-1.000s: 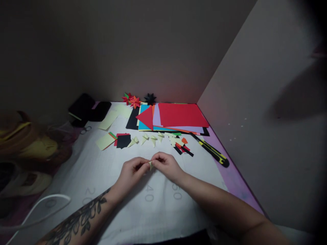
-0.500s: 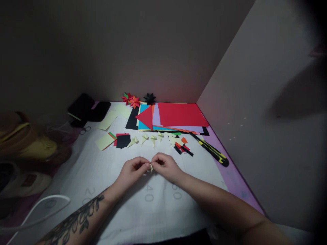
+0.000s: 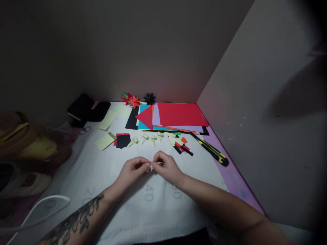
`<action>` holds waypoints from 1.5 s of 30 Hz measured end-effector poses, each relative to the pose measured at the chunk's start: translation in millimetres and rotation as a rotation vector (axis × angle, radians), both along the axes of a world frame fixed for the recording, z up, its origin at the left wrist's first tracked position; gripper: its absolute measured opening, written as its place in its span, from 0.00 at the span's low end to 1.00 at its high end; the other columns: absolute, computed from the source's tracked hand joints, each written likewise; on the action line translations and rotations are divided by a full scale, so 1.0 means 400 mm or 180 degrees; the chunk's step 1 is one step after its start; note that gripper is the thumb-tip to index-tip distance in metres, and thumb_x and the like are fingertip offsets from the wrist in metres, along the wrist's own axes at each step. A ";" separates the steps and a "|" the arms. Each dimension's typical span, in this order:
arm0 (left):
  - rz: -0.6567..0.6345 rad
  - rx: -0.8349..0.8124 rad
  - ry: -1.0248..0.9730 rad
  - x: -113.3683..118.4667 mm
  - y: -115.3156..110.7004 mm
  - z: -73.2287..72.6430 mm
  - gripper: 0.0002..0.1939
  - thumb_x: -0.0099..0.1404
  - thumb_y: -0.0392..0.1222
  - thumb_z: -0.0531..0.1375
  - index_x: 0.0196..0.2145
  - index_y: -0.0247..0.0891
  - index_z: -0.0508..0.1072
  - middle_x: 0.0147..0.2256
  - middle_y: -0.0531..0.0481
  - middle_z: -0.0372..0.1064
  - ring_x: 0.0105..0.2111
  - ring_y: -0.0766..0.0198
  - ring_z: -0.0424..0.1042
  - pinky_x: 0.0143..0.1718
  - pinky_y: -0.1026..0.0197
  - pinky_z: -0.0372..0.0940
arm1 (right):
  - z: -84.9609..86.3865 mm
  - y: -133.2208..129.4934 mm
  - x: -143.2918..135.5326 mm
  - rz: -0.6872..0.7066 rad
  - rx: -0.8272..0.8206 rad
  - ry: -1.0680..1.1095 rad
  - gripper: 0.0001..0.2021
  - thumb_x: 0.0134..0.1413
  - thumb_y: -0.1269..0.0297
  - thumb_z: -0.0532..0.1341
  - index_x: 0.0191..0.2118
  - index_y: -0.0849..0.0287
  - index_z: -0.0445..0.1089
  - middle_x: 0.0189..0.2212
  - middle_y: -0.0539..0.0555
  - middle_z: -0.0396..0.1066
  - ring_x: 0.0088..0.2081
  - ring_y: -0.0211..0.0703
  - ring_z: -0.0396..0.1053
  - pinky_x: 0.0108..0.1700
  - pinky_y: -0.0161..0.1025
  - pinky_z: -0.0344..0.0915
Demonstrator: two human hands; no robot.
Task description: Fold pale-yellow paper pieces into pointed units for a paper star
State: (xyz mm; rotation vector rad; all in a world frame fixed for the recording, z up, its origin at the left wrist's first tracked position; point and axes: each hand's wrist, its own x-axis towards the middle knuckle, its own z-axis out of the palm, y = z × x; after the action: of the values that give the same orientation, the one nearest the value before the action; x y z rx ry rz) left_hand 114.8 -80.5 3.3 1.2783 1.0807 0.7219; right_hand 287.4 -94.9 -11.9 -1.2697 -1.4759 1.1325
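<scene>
Between my two hands is a small pale-yellow folded paper piece [image 3: 151, 168], mostly covered by my fingers. My left hand [image 3: 134, 170] pinches it from the left with thumb and forefinger. From the right, my right hand [image 3: 167, 168] pinches it too, the fingertips of both hands almost meeting. Just beyond them lie several pale-yellow folded paper units [image 3: 144, 138] in a row. To their left sit a stack of small black paper squares [image 3: 123, 141] and a pale-yellow square stack [image 3: 105, 140].
Paper scraps [image 3: 181, 144] and a black-and-yellow utility knife [image 3: 212, 149] lie to the right. Behind are large coloured sheets [image 3: 182, 114], a black paper star [image 3: 149, 98] and an orange-red star [image 3: 134, 101]. Small scissors [image 3: 85, 130] and a white cable [image 3: 46, 200] are on the left.
My right hand has shifted slightly up, and a bit more of the pale-yellow piece shows between my fingers. The left hand is nearly still.
</scene>
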 end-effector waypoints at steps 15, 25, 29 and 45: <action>0.0048 -0.0232 -0.0264 0.015 -0.003 -0.005 0.13 0.59 0.48 0.61 0.30 0.33 0.72 0.24 0.52 0.68 0.25 0.68 0.65 0.29 0.65 0.60 | -0.022 0.000 0.002 0.0209 -0.0188 0.0501 0.03 0.57 0.65 0.58 0.33 0.57 0.67 0.26 0.47 0.66 0.26 0.35 0.65 0.28 0.33 0.63; 0.0367 0.0249 0.0010 0.009 -0.009 -0.006 0.10 0.57 0.44 0.63 0.34 0.35 0.72 0.25 0.54 0.68 0.24 0.69 0.65 0.27 0.67 0.59 | -0.022 -0.006 0.006 0.0031 0.0097 0.0370 0.04 0.60 0.62 0.56 0.38 0.55 0.66 0.29 0.49 0.69 0.29 0.38 0.68 0.31 0.35 0.65; 0.0428 0.0936 0.0425 -0.003 -0.019 0.008 0.08 0.60 0.43 0.60 0.34 0.36 0.74 0.30 0.50 0.73 0.28 0.65 0.69 0.30 0.65 0.63 | 0.001 -0.007 0.007 -0.0012 0.0537 0.0063 0.04 0.57 0.66 0.58 0.38 0.56 0.68 0.36 0.53 0.71 0.37 0.42 0.69 0.37 0.37 0.66; -0.0025 0.1674 0.0965 0.002 -0.027 0.015 0.06 0.64 0.41 0.57 0.35 0.38 0.73 0.34 0.48 0.74 0.34 0.63 0.71 0.36 0.63 0.65 | 0.020 -0.010 -0.007 0.0056 0.0844 -0.0406 0.07 0.50 0.74 0.57 0.27 0.55 0.64 0.31 0.52 0.68 0.38 0.43 0.68 0.41 0.39 0.64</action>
State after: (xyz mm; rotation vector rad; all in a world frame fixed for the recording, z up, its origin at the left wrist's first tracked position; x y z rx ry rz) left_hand 115.5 -91.4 9.2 1.8862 1.1671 0.8584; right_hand 284.8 -98.9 -3.8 -1.1622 -1.6727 0.8460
